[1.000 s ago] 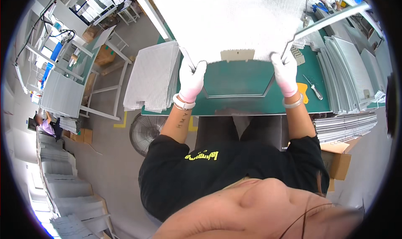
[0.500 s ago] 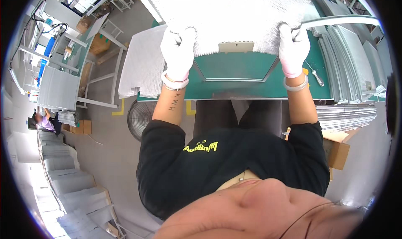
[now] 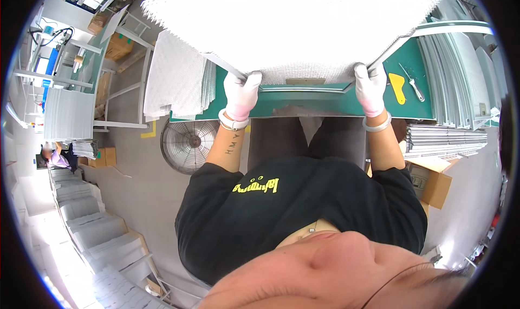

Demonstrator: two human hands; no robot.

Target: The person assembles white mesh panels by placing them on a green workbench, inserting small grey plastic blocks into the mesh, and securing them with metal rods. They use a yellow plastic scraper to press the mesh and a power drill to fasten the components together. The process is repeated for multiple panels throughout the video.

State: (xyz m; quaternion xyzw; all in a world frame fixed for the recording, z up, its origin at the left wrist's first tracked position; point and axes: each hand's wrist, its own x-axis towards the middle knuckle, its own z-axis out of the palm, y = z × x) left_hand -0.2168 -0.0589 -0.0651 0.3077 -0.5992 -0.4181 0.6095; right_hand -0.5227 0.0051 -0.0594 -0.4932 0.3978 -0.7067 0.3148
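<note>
A broad white mesh sheet (image 3: pixel 298 33) lies over a thin metal frame (image 3: pixel 307 89), tilted up above the green work table (image 3: pixel 260 107). My left hand (image 3: pixel 242 95), in a white glove, is closed round the frame's left side near the front corner, its thumb on top. At the right side my right hand (image 3: pixel 371 90), also gloved, grips the frame the same way. A small beige plate (image 3: pixel 306 81) sits at the mesh's front edge, between my hands. My fingers beneath the frame are hidden.
Right of my right hand lie a yellow scraper (image 3: pixel 397 87) and a screwdriver (image 3: pixel 416 90). Upright grey panels (image 3: pixel 452 81) stand at the right end. Mesh sheets (image 3: pixel 179 76) are piled at the left. A floor fan (image 3: pixel 193 141) stands below, and a co-worker (image 3: pixel 58 156) is far left.
My hands have come nearer my body and slightly closer together, moving from the mesh's edge onto the frame's sides. Frame and mesh are now raised together. The yellow scraper has come into fuller view.
</note>
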